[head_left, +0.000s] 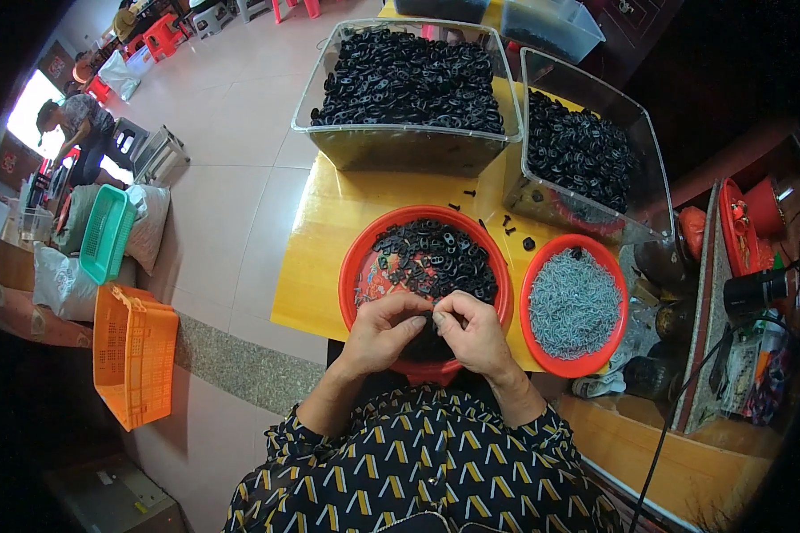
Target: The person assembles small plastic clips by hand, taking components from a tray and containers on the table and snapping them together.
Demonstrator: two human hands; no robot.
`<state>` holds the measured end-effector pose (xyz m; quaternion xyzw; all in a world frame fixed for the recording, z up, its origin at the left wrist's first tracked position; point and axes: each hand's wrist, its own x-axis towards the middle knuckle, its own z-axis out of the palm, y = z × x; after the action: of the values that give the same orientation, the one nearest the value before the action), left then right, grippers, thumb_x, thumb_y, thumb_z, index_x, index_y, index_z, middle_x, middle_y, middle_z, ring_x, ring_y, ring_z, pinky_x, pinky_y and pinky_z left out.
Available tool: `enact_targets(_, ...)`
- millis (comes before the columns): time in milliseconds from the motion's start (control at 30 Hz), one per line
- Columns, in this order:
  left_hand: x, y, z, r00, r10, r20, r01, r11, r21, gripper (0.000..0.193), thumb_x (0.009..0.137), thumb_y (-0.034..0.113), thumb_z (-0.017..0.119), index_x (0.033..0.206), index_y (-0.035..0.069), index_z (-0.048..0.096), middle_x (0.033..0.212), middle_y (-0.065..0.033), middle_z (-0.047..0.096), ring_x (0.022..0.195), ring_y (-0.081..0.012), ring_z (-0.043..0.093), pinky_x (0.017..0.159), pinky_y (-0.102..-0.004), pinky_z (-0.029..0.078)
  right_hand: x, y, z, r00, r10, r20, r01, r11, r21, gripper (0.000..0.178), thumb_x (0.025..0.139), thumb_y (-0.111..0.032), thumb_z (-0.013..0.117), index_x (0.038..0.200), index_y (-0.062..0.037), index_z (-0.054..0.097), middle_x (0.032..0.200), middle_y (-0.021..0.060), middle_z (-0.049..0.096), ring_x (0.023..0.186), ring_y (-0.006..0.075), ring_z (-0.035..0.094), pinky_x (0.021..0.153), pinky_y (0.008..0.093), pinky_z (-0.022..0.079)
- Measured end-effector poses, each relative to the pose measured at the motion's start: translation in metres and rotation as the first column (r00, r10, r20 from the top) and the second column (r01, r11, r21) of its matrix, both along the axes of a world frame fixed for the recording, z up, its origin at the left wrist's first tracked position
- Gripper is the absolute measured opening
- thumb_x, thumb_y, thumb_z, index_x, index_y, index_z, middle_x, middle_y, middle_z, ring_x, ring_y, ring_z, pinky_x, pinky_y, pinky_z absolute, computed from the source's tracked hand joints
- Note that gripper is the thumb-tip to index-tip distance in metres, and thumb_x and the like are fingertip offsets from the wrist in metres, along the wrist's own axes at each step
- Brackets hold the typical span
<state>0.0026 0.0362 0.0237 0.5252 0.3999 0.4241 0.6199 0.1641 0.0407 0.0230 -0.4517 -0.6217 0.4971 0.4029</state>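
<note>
My left hand (381, 332) and my right hand (473, 330) meet above the near side of a red basin (348, 266), thumbs and fingertips pinched close together. Whatever they pinch is too small and too covered by the fingers to make out. Many small black oval plastic pieces (443, 255) lie in the basin, heaped toward its far and right side. Right of it, a smaller red dish (586, 365) is full of silvery screws (573, 300). A few loose black bits (529, 243) lie on the yellow table between these and the bins.
Behind the basin stand a large clear bin (400, 149) and another clear bin (587, 200), both holding black pieces. A cluttered shelf (698, 293) borders the right. Left on the floor are an orange crate (133, 355), a green basket (108, 233) and sacks. Another person (84, 133) bends farther off.
</note>
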Motion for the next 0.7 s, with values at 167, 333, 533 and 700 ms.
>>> enact_targets(167,-0.001,0.001,-0.002,0.998,-0.028,0.049,0.031,0.998,-0.051,0.015,0.079,-0.001,0.052,0.094,-0.002,0.055,0.085,-0.0014,0.056,0.080,-0.0079,0.052,0.072,-0.0219,0.043,-0.001,0.001,-0.001,0.999,-0.027,0.028,0.027,1.000,-0.002,0.006,0.076,-0.001,0.052,0.069,-0.0015,0.052,0.062,-0.0036,0.044,0.054,0.0021,0.039,0.047,0.0178,0.031)
enact_targets(333,-0.007,0.000,-0.003,0.994,0.021,0.106,-0.005,0.989,-0.150,0.017,0.078,-0.001,0.053,0.095,-0.002,0.055,0.085,-0.0014,0.056,0.080,-0.0075,0.052,0.071,-0.0213,0.043,0.006,0.000,0.002,0.999,-0.031,0.044,0.036,0.991,-0.127,0.003,0.071,-0.001,0.051,0.069,0.0009,0.053,0.062,0.0074,0.051,0.059,0.0141,0.050,0.053,0.0255,0.040)
enact_targets(533,-0.008,0.000,-0.010,0.958,0.120,0.260,-0.052,0.966,-0.252,0.021,0.078,0.000,0.055,0.098,0.000,0.055,0.086,-0.0034,0.057,0.076,-0.0090,0.053,0.067,-0.0219,0.045,0.012,0.001,0.008,0.992,0.023,0.124,-0.017,0.999,-0.046,0.003,0.072,-0.001,0.052,0.072,0.0014,0.054,0.069,0.0075,0.053,0.061,0.0129,0.051,0.054,0.0245,0.040)
enact_targets(700,-0.003,-0.006,-0.011,0.867,0.192,0.459,0.005,0.919,-0.393,0.023,0.078,-0.001,0.055,0.101,-0.001,0.054,0.086,-0.0055,0.058,0.073,-0.0123,0.055,0.066,-0.0238,0.046,0.015,-0.001,0.009,0.994,-0.042,0.099,0.036,0.997,0.062,0.005,0.077,0.002,0.051,0.080,0.0013,0.055,0.069,0.0008,0.051,0.060,0.0063,0.049,0.055,0.0184,0.040)
